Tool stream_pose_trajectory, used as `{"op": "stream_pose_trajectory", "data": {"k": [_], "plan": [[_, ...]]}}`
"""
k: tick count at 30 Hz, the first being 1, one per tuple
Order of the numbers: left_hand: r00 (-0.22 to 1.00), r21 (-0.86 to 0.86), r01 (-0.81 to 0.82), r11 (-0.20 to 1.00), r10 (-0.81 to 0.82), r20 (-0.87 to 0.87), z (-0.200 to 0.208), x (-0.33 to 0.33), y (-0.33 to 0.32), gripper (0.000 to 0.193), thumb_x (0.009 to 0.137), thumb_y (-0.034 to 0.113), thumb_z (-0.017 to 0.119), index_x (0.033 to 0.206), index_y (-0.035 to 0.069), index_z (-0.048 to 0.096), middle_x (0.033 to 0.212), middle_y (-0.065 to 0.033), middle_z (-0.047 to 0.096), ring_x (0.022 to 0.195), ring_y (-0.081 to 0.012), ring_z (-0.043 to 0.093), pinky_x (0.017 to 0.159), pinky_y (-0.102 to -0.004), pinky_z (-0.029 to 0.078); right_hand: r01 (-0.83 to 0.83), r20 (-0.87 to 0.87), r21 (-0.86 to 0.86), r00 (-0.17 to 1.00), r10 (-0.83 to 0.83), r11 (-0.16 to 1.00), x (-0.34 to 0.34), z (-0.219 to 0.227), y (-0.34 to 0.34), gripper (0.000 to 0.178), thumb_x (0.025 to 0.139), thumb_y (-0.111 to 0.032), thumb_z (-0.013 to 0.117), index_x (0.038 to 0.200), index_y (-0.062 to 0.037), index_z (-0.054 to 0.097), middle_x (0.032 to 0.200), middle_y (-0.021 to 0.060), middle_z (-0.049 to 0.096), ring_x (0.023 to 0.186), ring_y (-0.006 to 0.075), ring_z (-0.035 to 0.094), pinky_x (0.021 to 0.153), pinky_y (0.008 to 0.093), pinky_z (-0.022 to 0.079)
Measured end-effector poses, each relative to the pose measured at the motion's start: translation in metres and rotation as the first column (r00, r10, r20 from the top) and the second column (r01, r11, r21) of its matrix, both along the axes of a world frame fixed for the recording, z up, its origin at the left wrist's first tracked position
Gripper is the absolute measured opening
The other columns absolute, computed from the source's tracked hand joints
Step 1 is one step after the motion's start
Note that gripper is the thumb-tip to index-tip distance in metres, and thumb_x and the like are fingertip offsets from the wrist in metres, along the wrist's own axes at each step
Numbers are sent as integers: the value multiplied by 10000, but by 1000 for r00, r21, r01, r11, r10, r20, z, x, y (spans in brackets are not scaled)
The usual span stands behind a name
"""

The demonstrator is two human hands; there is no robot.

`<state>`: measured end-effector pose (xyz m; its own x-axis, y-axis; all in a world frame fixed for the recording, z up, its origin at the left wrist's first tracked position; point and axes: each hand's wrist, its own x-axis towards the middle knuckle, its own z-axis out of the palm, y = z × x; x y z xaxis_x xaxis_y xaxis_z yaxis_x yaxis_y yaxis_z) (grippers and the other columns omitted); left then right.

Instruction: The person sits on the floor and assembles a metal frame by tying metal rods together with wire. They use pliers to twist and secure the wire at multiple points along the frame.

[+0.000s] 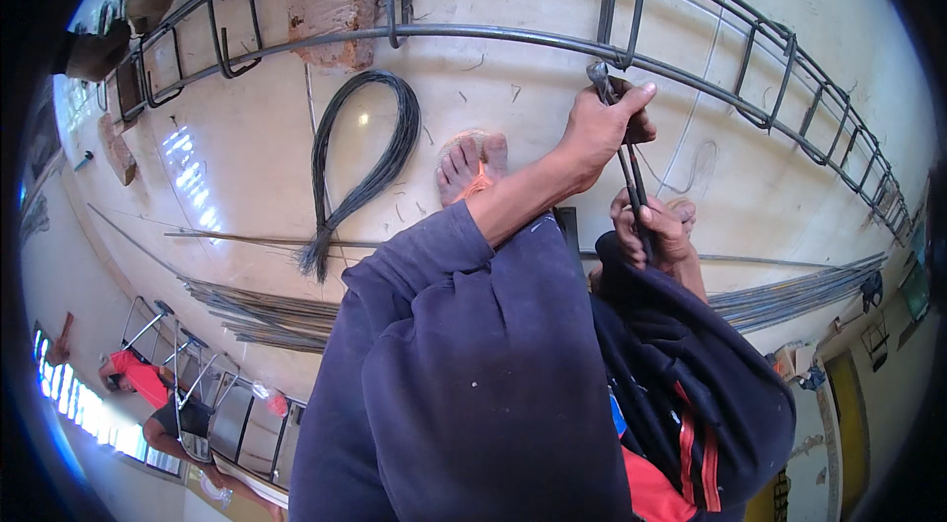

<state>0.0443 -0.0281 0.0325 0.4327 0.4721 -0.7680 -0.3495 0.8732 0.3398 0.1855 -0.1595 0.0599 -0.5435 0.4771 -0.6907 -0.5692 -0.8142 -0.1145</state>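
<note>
Fingers of our right hand [653, 234] wrap tight around the lower shaft of a thin metal tying tool [631, 177], close to our body above the dark sleeve. Just beyond it, our left hand [602, 127] closes its fingers on the upper part of the same tool, thumb stretched out toward the bar. We judge we are in the middle of tying a joint: the tool's head [599, 74] sits right at the crossing where a stirrup [623, 4] meets the lower long bar [473, 34] of the rebar cage. The tool's long axis runs nearly straight away from us, tip pointing to the cage, handle toward our chest. The next move likely calls for a turn of the tool about that axis while the left hand steadies the head (we cannot see the tie wire itself). The cage lies on the pale floor [247, 167], running left to right across our view. Nearer left, a looped bundle of dark tie wire [365, 147] lies on the floor, beside our bare foot [472, 162].
</note>
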Motion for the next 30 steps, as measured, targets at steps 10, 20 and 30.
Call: {"op": "stream_pose_trajectory", "data": {"k": [10, 20, 30], "plan": [[989, 179, 92, 980, -68, -132, -9, -5, -20, 409, 939, 360, 573, 1074, -23, 524, 940, -120, 615, 833, -174, 627, 744, -320, 542, -783, 929, -40, 199, 311, 621, 3, 50, 21, 452, 928, -160, 556, 1361, -65, 464, 871, 116, 648, 845, 171, 569, 772, 299, 452], [944, 208, 170, 963, -220, 246, -10, 11, -50, 356, 975, 276, 521, 1182, -10, 480, 942, -77, 617, 864, -144, 617, 802, -300, 533, 121, 600, -49, 797, -67, 991, -17, 100, -19, 512, 912, -61, 485, 1401, 12, 353, 1008, 139, 613, 822, 192, 600, 790, 285, 498], [835, 244, 177, 953, -277, 476, 23, -5, -19, 421, 886, 118, 656, 1256, -22, 514, 1084, -111, 635, 974, -180, 620, 893, -336, 516, 67, 570, 120, 812, -124, 990, -30, 128, -28, 649, 855, -80, 538, 1439, 5, 268, 1318, 159, 479, 1184, 248, 519, 952, 332, 444]]}}
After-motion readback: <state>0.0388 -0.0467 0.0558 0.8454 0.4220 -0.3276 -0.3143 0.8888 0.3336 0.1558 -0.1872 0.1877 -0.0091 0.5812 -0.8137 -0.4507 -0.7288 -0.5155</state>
